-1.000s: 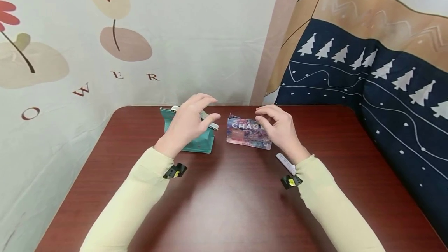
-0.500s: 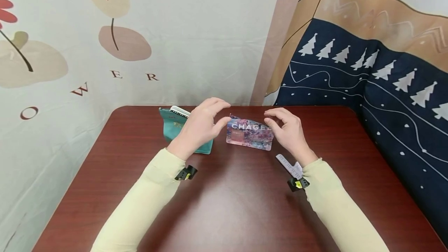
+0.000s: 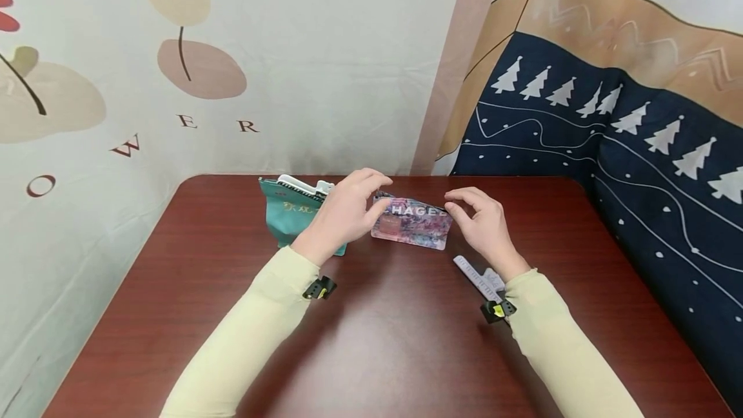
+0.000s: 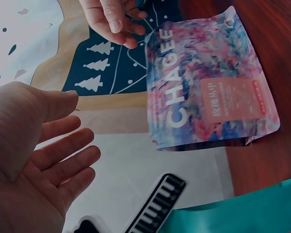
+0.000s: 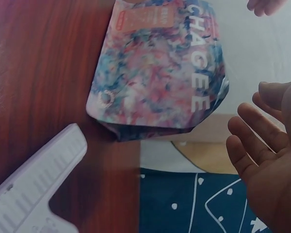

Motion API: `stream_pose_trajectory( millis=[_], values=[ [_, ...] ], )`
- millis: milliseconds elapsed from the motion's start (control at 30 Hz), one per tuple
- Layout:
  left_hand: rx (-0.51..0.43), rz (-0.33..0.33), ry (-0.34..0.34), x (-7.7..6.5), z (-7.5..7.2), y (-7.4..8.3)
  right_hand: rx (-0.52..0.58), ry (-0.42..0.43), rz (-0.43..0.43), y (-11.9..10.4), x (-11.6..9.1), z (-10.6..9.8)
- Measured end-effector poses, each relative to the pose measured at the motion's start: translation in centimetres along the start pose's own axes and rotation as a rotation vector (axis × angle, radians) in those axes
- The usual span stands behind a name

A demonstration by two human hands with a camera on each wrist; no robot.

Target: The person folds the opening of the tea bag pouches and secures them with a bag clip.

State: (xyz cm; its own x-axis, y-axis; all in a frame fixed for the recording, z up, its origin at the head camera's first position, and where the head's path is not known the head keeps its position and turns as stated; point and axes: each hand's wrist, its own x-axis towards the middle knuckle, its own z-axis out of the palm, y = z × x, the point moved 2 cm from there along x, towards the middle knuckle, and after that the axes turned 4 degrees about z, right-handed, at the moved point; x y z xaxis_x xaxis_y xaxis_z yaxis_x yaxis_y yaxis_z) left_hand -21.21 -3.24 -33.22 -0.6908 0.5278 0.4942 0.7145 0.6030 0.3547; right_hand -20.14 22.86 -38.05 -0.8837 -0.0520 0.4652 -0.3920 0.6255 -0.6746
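A pink-and-blue marbled pouch (image 3: 413, 228) lettered CHAGEE stands on the table, between my two hands. My left hand (image 3: 347, 210) hovers at its upper left corner, with fingers and thumb parted; in the left wrist view a gap shows between hand and pouch. By its upper right corner is my right hand (image 3: 483, 223), fingers loosely bent and holding nothing; the right wrist view shows it apart from the pouch too. A pale lilac bag clip (image 3: 477, 278) with a piano-key pattern lies on the table, partly hidden by the right wrist.
Left of the marbled pouch stands a teal pouch (image 3: 284, 215), partly behind the left hand. A black-and-white piano-key clip (image 3: 298, 186) sits along its top edge. Hanging cloth (image 3: 336, 82) borders the far edge of the reddish-brown table (image 3: 371, 353).
My left hand has moved right, from in front of the teal pouch to the marbled pouch's left corner. The right hand has shifted slightly right and down, uncovering more of the lilac clip.
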Motion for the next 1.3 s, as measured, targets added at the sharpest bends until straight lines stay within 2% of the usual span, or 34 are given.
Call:
stream_pose_trajectory(
  millis=[200,633,1000,1300],
  values=[
    [-0.003,-0.017,-0.021,0.2,0.9,-0.1,0.005,0.01,0.011,0.8,-0.5,0.1],
    [0.013,-0.087,-0.112,0.8,3.7,-0.2,-0.02,-0.04,0.083,1.7,-1.2,0.6],
    [0.011,-0.084,-0.107,1.5,4.8,-0.2,-0.046,-0.067,0.087,1.9,-1.2,0.9],
    [0.017,-0.127,-0.145,2.2,5.7,-0.6,-0.047,-0.089,0.102,2.2,-0.9,1.1]
  ],
)
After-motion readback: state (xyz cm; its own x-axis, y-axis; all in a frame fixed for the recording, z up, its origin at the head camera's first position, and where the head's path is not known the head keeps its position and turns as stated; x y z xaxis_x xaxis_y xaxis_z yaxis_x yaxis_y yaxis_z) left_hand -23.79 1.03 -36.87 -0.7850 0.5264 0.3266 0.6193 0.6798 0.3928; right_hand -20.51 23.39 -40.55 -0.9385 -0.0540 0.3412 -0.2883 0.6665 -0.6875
